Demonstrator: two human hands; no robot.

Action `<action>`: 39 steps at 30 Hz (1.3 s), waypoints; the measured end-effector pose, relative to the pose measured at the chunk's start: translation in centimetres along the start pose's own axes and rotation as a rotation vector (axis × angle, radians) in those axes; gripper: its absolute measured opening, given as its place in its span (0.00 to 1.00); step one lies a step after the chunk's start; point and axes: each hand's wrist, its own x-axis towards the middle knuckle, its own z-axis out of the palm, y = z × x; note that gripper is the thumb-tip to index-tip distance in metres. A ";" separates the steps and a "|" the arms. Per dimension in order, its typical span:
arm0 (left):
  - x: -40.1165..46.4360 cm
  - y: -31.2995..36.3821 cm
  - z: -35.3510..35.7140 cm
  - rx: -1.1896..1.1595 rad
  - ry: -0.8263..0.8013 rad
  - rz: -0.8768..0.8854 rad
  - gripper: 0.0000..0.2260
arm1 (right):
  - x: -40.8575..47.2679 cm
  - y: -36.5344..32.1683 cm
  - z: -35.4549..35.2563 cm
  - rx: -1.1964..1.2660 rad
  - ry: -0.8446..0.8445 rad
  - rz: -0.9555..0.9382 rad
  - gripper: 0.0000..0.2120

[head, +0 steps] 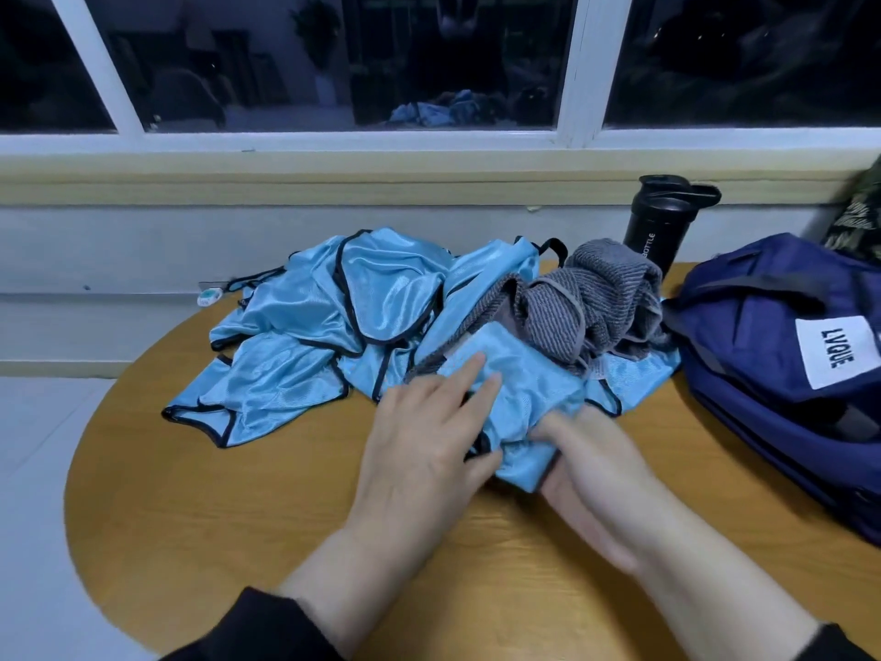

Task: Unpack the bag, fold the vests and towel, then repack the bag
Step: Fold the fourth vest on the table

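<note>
On the round wooden table, the left hand presses flat on the folded vest; the right hand grips its edge; best to crease firmly, squaring corners.

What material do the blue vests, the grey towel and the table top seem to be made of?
Blue vests: probably thin synthetic mesh, glossy with bright sheen, black edging. Grey towel: soft ribbed fabric, matte, perhaps terry or microfibre. Table top: wood or wood-look laminate, smooth, with visible grain lines.
</note>
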 end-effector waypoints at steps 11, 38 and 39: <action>-0.9 0.9 0.6 -0.619 0.200 -0.284 0.15 | 0.1 2.1 -1.4 0.033 0.255 0.047 0.13; 3.6 0.5 -0.2 -1.122 -0.409 -0.652 0.17 | -1.6 -1.8 -4.8 -0.521 0.111 -0.037 0.23; 4.4 1.2 -0.2 -1.091 -0.397 -0.618 0.18 | -2.0 -2.4 -5.2 -0.515 0.133 -0.064 0.22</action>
